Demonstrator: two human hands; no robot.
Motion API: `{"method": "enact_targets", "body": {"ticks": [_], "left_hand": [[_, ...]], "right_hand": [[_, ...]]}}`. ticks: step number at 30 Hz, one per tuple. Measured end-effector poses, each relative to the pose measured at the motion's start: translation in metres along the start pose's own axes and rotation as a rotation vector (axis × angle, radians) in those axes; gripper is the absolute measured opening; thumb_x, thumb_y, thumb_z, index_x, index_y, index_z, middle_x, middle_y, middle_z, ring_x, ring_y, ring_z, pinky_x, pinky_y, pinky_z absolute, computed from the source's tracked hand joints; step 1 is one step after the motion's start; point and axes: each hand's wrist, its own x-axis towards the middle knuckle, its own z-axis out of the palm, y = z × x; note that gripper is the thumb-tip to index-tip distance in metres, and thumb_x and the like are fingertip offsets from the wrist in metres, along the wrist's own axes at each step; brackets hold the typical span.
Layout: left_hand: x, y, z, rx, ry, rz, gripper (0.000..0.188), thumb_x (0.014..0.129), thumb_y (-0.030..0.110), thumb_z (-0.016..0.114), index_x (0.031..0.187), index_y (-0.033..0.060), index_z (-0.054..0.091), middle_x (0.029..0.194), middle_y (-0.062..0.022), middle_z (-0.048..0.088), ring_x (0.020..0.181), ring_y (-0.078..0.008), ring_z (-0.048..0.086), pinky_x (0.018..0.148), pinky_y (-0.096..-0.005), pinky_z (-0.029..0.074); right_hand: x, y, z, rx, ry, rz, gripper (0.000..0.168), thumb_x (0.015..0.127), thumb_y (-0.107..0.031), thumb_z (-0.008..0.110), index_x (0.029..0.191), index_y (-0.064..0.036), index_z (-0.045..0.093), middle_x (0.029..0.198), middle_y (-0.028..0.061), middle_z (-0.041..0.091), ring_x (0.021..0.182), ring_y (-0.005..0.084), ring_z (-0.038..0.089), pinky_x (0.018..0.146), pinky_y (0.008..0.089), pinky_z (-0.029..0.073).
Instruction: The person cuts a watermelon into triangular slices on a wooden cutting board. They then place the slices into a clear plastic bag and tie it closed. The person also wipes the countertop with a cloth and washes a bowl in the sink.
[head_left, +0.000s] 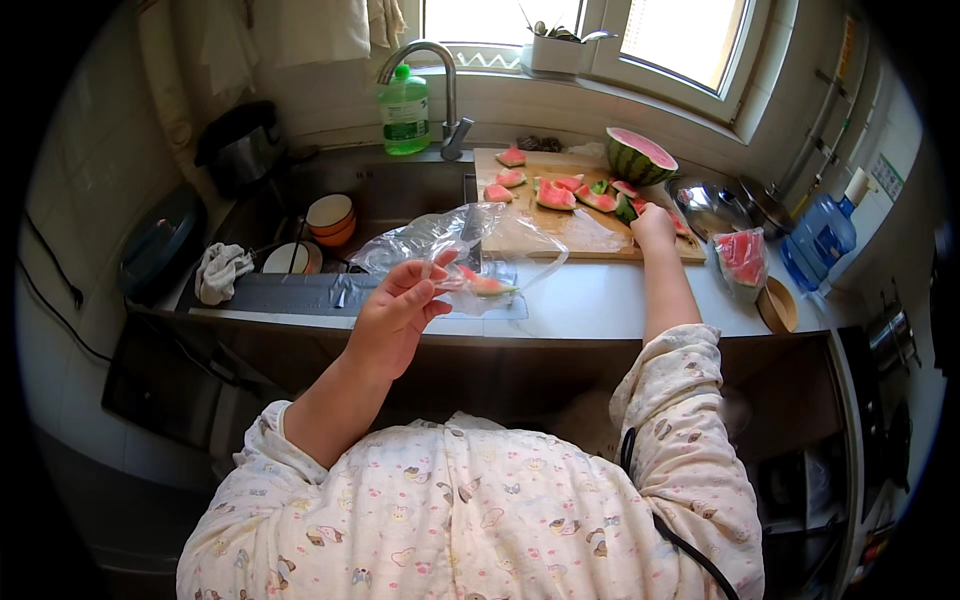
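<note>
My left hand (401, 304) pinches the rim of a clear plastic bag (427, 232) over the front edge of the sink. Inside the bag lies an eaten watermelon rind (486, 284). On the right side of a wooden cutting board (517, 232), my right hand (655, 227) reaches down with curled fingers among watermelon pieces (626, 208). The back of the hand hides its fingertips, so a grip on a piece cannot be made out. Several more watermelon pieces (555, 195) with bitten flesh are spread over the board. A cut watermelon (637, 159) rests at the board's back right.
At left, the sink (390, 184) holds stacked orange bowls (331, 217) under a faucet (450, 90). A green soap bottle (405, 116) stands behind it. A cloth (223, 272) lies on the left rim. Right of the board are a bagged watermelon piece (740, 259) and a metal lid (705, 204).
</note>
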Motion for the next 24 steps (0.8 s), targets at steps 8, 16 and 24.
{"method": "enact_targets", "body": {"ticks": [8, 16, 24], "left_hand": [[0.003, -0.006, -0.002, 0.011, 0.0, 0.01, 0.017, 0.093, 0.018, 0.063, 0.109, 0.0129, 0.064, 0.147, -0.0123, 0.043, 0.109, -0.0132, 0.06, 0.091, -0.0309, 0.048], [0.001, -0.01, -0.004, -0.004, 0.052, 0.017, 0.018, 0.092, 0.019, 0.064, 0.109, 0.0121, 0.063, 0.145, -0.0114, 0.045, 0.109, -0.0136, 0.06, 0.092, -0.0298, 0.048], [0.008, -0.018, 0.006, 0.001, 0.046, 0.034, 0.019, 0.092, 0.017, 0.063, 0.111, 0.0122, 0.062, 0.145, -0.0116, 0.046, 0.11, -0.0154, 0.059, 0.093, -0.0312, 0.048]], "right_hand": [[-0.013, 0.003, 0.01, -0.004, 0.132, -0.078, 0.032, 0.079, -0.02, 0.07, 0.107, -0.004, 0.066, 0.103, 0.0143, 0.069, 0.099, 0.0305, 0.066, 0.086, 0.0404, 0.052], [-0.155, -0.096, -0.09, 0.707, -0.287, -0.819, 0.02, 0.081, -0.003, 0.073, 0.097, -0.001, 0.062, 0.093, 0.0036, 0.061, 0.084, 0.0123, 0.059, 0.072, 0.0268, 0.049], [-0.218, -0.145, -0.031, 0.101, 0.01, -1.187, 0.013, 0.077, -0.009, 0.069, 0.089, -0.006, 0.063, 0.091, 0.0111, 0.062, 0.089, 0.0324, 0.061, 0.077, 0.0422, 0.05]]}}
